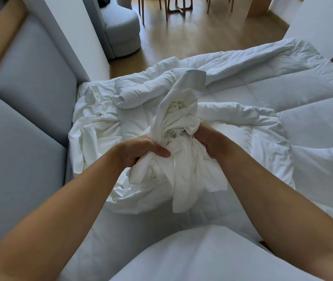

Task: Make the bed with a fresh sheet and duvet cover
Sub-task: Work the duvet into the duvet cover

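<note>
Nearest the camera lies a smooth white mound (202, 258); whether it is a pillow or clothing cannot be told. Beyond it both bare forearms reach over the bed. The left hand (141, 151) and right hand (208, 142) each have their fingers curled tight into a twisted white cloth bundle (181, 171), held just above the bedding, its loose ends hanging down; sheet or duvet cover, I cannot tell. Under and behind it a quilted white duvet (303, 128) lies rumpled across the bed. A grey padded headboard (19, 102) runs along the left. Farther off stand a grey armchair (121, 31) and wooden chair legs (173, 7) on a wood floor (192, 39).
</note>
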